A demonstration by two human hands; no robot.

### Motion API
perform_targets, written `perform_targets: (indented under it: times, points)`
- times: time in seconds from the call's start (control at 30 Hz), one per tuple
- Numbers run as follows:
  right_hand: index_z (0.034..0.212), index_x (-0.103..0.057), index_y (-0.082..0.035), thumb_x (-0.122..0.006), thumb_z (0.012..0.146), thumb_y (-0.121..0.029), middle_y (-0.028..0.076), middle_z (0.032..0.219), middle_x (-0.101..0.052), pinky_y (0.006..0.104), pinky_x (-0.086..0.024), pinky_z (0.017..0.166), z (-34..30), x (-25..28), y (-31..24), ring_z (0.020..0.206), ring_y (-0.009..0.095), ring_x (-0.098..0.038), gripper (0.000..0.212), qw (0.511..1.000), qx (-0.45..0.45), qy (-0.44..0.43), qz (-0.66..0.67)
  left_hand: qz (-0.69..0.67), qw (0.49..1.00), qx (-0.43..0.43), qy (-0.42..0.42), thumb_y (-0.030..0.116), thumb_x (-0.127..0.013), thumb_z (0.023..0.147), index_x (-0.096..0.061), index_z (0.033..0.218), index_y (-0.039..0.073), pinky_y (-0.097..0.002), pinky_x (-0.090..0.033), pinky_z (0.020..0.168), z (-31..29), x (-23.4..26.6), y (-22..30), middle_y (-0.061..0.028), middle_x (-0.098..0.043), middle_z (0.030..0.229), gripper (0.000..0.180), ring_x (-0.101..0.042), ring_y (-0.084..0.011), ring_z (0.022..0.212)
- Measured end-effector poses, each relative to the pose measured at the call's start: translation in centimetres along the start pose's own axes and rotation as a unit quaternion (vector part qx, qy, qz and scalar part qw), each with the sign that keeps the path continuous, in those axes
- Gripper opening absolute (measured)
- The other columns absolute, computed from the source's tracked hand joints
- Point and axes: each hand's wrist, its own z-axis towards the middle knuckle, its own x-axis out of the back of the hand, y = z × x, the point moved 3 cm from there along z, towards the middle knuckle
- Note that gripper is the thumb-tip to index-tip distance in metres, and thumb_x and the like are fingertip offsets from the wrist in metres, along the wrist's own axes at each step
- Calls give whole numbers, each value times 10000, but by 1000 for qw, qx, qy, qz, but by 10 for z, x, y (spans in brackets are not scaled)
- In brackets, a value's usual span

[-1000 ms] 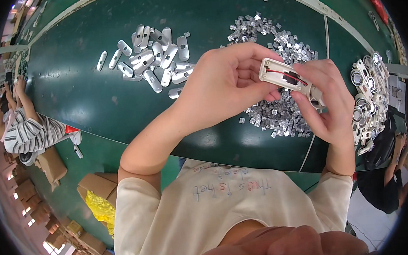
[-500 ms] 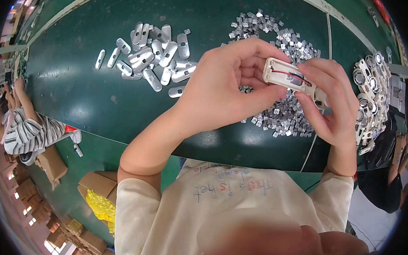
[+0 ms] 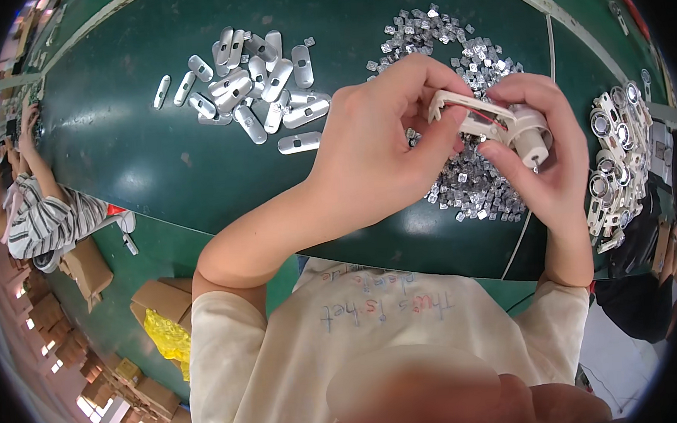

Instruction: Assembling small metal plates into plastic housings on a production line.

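Note:
Between my hands is a cream plastic housing (image 3: 530,142) with a slim, open body, a red wire along it and a round, cylindrical end. My left hand (image 3: 381,151) pinches the slim end between thumb and fingers. My right hand (image 3: 559,175) is closed around the round end, thumb below and fingers over the top. The housing is tilted, and my left fingers hide part of its slim end. Under and behind it spreads a pile of small clear and silvery square pieces (image 3: 476,184) on the green table (image 3: 197,174).
Silver oval cover plates (image 3: 252,124) with square holes lie loosely to the left. More cream housings with round ends (image 3: 618,155) are heaped at the far right. A person in a striped top (image 3: 48,217) works at the left. Below the table are a cardboard box (image 3: 162,300) and yellow plastic (image 3: 166,337).
The housing has turned in my hands, so its round cylindrical end now shows and its open face is tipped away. My left thumb has moved over the slim end.

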Motion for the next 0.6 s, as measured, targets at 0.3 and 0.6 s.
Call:
perform_targets:
  times: [0.3,0.6]
  points:
    - [891,-573,-3,-707,707,10,55,798,-577,207,-423,579,-10,-15,10,672,90,-540,228,995,-17,92,-18,179,942,-231,166,-21,-591,769,-530,892,26,-280,-473,562,6,-1,-17,-83,-561,808,146,-596,-184,658]
    - [875,-567,-24,-710,736,-88,-6,770,-567,173,-390,558,10,-21,22,658,37,-495,210,989,-140,-9,40,281,918,-218,176,-29,-633,725,-556,812,18,-262,-451,581,7,12,-11,-81,-564,747,125,-554,-168,643]
